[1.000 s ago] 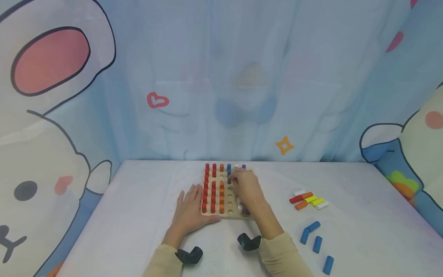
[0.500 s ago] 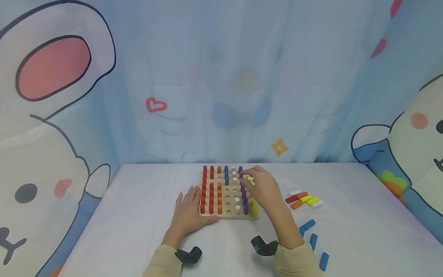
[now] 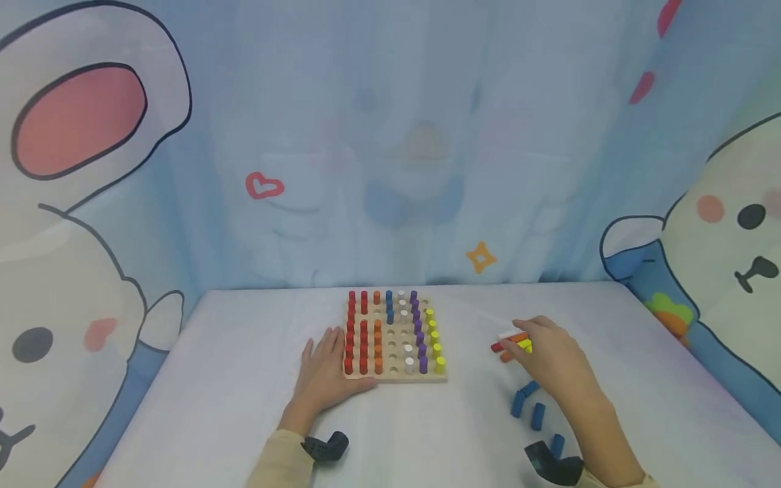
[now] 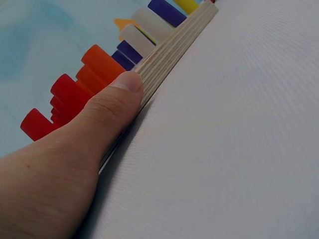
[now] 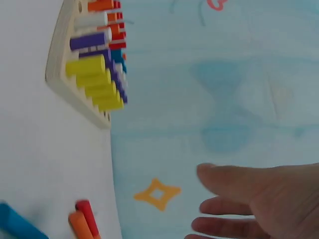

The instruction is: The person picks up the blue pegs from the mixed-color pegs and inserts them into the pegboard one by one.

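Observation:
A wooden pegboard (image 3: 411, 380) stands on the table, with columns of red, orange, blue, white, purple and yellow pegs and some bare holes. My left hand (image 3: 326, 369) rests at its front left corner, fingers along the left side. In the left wrist view the thumb (image 4: 112, 102) lies along the board's layered front edge, beside orange pegs (image 4: 97, 64). My right hand (image 3: 558, 359) hovers at a small pile of loose pegs to the right, thumb and fingers spread around a yellow peg (image 3: 525, 344). In the right wrist view this hand (image 5: 264, 199) shows nothing between its fingers.
Several loose blue pegs (image 3: 538, 416) lie in front of the pile, one partly behind the black wrist camera (image 3: 552, 464). A red peg (image 3: 500, 346) lies at the pile's left. A printed curtain (image 3: 415, 224) hangs behind the table.
My right hand has gone from the board's blue column, past the yellow column, to the loose pile at right. My left hand stays at the board's corner. The head view has shifted slightly.

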Tool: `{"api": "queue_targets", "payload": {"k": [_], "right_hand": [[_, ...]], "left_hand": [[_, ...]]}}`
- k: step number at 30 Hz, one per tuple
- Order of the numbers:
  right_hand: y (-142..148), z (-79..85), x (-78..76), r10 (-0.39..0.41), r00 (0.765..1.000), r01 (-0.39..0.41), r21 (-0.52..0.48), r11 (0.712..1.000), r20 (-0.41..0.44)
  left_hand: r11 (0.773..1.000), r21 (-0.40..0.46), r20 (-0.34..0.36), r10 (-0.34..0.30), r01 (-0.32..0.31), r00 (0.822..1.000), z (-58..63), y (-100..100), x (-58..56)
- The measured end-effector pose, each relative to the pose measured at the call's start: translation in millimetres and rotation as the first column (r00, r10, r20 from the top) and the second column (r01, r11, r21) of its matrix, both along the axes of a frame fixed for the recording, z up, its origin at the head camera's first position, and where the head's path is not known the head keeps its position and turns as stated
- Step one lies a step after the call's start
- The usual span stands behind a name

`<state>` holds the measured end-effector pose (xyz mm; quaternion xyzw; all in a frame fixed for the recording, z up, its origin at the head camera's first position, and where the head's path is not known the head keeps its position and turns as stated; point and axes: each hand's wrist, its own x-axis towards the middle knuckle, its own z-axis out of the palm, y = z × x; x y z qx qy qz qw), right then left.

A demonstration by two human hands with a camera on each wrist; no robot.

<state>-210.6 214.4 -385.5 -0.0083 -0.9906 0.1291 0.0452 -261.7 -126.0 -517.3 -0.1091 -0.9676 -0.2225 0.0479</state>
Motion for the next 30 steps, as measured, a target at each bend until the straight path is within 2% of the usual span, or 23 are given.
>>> {"api": "queue_targets", "payload": {"k": [5, 11, 14, 21, 26, 30], "right_hand": [[23, -3.0, 0.8, -0.010, 0.998, 0.008, 0.030, 1.000, 0.063], [32, -8.3, -2.8, -0.017, 0.987, 0.011, 0.036, 0.999, 0.161], [36, -11.9, -3.0, -0.019, 0.975, 0.011, 0.039, 0.999, 0.222], [41, -25.8, -6.5, -0.018, 0.921, -0.001, 0.048, 0.999, 0.390], [41, -34.8, -8.2, -0.006, 0.902, -0.020, 0.057, 0.998, 0.431], [41, -38.9, -8.5, 0.004, 0.898, -0.027, 0.048, 0.998, 0.440]], "left_hand": [[1.000, -0.009, -0.009, -0.002, 0.001, 1.000, 0.9, -2, 2.1], [1.000, -0.006, -0.011, -0.010, 0.010, 1.000, 1.7, -4, 2.1], [1.000, 0.006, 0.002, -0.017, 0.017, 1.000, 1.6, -2, 1.9], [1.000, 0.005, 0.018, -0.022, 0.022, 1.000, -1.4, -1, 0.5], [1.000, 0.004, 0.022, -0.014, 0.014, 1.000, -1.6, -1, 0.5], [1.000, 0.002, 0.024, -0.013, 0.013, 1.000, -1.5, -1, 0.7]]}}
